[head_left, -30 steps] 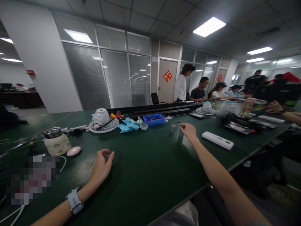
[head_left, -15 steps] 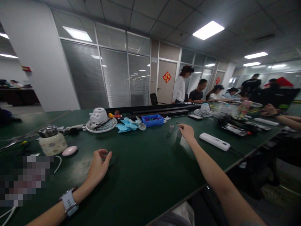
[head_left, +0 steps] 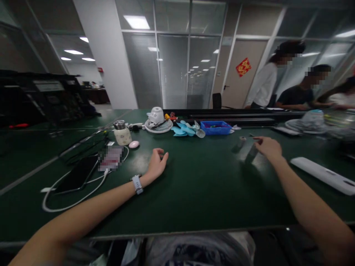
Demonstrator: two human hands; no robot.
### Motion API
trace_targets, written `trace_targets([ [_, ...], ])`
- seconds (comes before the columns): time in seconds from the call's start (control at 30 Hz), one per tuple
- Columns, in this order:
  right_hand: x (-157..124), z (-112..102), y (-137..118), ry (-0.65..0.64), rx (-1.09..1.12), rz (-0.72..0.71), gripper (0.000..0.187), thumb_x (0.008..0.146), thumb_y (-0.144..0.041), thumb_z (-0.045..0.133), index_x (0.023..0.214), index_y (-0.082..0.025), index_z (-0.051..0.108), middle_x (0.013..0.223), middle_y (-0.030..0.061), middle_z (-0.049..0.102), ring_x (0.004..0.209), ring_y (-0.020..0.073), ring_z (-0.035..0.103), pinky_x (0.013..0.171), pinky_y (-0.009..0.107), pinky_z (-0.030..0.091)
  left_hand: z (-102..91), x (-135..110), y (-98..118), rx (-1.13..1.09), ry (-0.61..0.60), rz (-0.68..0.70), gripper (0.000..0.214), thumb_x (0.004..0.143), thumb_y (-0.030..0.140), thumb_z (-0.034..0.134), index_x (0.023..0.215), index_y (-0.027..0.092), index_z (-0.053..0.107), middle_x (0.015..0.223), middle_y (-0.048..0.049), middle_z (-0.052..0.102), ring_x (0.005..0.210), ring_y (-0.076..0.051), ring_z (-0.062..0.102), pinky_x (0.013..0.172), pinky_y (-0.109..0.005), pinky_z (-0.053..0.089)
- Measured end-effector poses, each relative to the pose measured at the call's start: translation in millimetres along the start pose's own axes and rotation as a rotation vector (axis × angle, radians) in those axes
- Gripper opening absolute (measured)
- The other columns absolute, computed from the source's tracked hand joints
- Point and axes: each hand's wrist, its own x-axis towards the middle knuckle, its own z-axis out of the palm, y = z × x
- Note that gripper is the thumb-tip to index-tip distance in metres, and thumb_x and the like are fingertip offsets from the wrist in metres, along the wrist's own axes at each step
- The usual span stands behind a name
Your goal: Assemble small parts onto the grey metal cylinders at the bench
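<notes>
My left hand (head_left: pixel 156 164) rests on its side on the dark green table (head_left: pixel 199 188), fingers loosely curled toward the thumb; whether anything is inside them I cannot make out. A grey watch is on that wrist. My right hand (head_left: pixel 267 147) reaches far forward, its fingertips bent down on the top of a small dark cylinder (head_left: pixel 251 155) standing on the table. A second, lighter grey cylinder (head_left: pixel 242 140) stands just left of it, apart from the hand.
Behind lie a white fan housing (head_left: pixel 156 120), blue fan blades (head_left: pixel 183 130) and a blue tray (head_left: pixel 215 128). A cream jar (head_left: pixel 122 135), pink oval (head_left: pixel 134 144) and cabled phone (head_left: pixel 77 174) sit left. A white power strip (head_left: pixel 323 174) lies right. People (head_left: pixel 263 87) work at the far side.
The view has dropped and swung left, so the phone and the table's near edge now show. Both hands stay in about the same places, the right one still on the dark cylinder.
</notes>
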Motion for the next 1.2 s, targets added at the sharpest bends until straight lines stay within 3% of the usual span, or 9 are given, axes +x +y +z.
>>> trace_targets([
  [0.17,19,3,-13,0.031,-0.195,-0.104,0.051,0.092,-0.052,0.043,0.129,-0.020,0.058,0.123,0.0206,0.061,0.110,0.0350,0.057,0.082,0.043,0.039,-0.8,-3,4,0.008,0.001,0.006,0.027,0.086,0.036,0.054,0.103,0.018,0.043,0.105,-0.0086,0.056,0.087,-0.016,0.058,0.076,-0.032,0.048],
  [0.23,26,7,-24,-0.032,-0.213,-0.139,0.056,0.091,-0.055,0.045,0.133,-0.018,0.054,0.123,0.0211,0.061,0.110,0.0350,0.057,0.083,0.043,0.037,-0.9,-5,5,0.029,0.003,0.000,0.027,0.086,0.036,0.054,0.103,0.018,0.043,0.105,-0.0090,0.056,0.088,-0.016,0.058,0.076,-0.032,0.048],
  [0.37,38,20,-41,-0.169,-0.235,-0.149,0.053,0.086,-0.048,0.059,0.129,-0.017,0.056,0.116,0.0211,0.065,0.105,0.0329,0.059,0.079,0.039,0.036,-0.8,-5,4,0.029,-0.007,-0.015,0.028,0.086,0.037,0.053,0.104,0.018,0.043,0.105,-0.0087,0.057,0.086,-0.016,0.058,0.075,-0.032,0.048],
  [0.57,50,33,-43,-0.110,-0.232,-0.154,0.044,0.078,-0.042,0.070,0.112,-0.014,0.065,0.096,0.0231,0.069,0.091,0.0320,0.063,0.073,0.040,0.034,-1.5,-5,4,0.026,-0.045,-0.006,0.030,0.085,0.039,0.055,0.104,0.019,0.043,0.104,-0.0076,0.058,0.085,-0.015,0.060,0.075,-0.031,0.050],
  [0.77,48,20,-48,-0.080,-0.174,-0.192,0.042,0.077,-0.040,0.071,0.110,-0.015,0.066,0.096,0.0237,0.069,0.086,0.0305,0.064,0.071,0.039,0.038,-2.8,-8,7,0.050,-0.050,-0.002,0.029,0.085,0.037,0.054,0.104,0.018,0.043,0.105,-0.0084,0.058,0.086,-0.017,0.060,0.074,-0.032,0.049],
  [0.83,35,11,-61,-0.002,-0.106,-0.262,0.043,0.081,-0.040,0.066,0.115,-0.013,0.064,0.098,0.0231,0.069,0.088,0.0315,0.065,0.072,0.039,0.042,-2.9,-8,9,0.051,-0.051,0.010,0.028,0.085,0.037,0.054,0.103,0.018,0.044,0.104,-0.0082,0.058,0.086,-0.017,0.060,0.074,-0.032,0.049],
  [0.93,-2,0,-95,0.079,0.146,-0.512,0.041,0.082,-0.037,0.065,0.116,-0.015,0.064,0.099,0.0158,0.070,0.090,0.0294,0.066,0.078,0.039,0.047,-2.2,-9,13,0.064,-0.073,0.045,0.026,0.085,0.038,0.054,0.101,0.019,0.046,0.103,-0.0073,0.059,0.088,-0.018,0.060,0.075,-0.033,0.050],
  [1.07,-72,1,-151,-0.082,0.554,-0.905,0.039,0.082,-0.032,0.063,0.120,-0.021,0.062,0.102,0.0067,0.070,0.092,0.0231,0.066,0.084,0.038,0.051,-1.5,-13,20,0.064,-0.155,0.166,0.025,0.086,0.040,0.054,0.102,0.021,0.050,0.104,-0.0060,0.061,0.093,-0.018,0.061,0.078,-0.034,0.050],
  [1.2,-123,19,-187,-0.182,0.767,-1.061,0.045,0.082,-0.025,0.063,0.127,-0.023,0.056,0.112,0.0070,0.067,0.098,0.0208,0.064,0.090,0.040,0.050,-2.8,-18,28,0.049,-0.198,0.249,0.029,0.085,0.040,0.056,0.106,0.021,0.049,0.110,-0.0074,0.063,0.099,-0.019,0.062,0.082,-0.034,0.050],
])
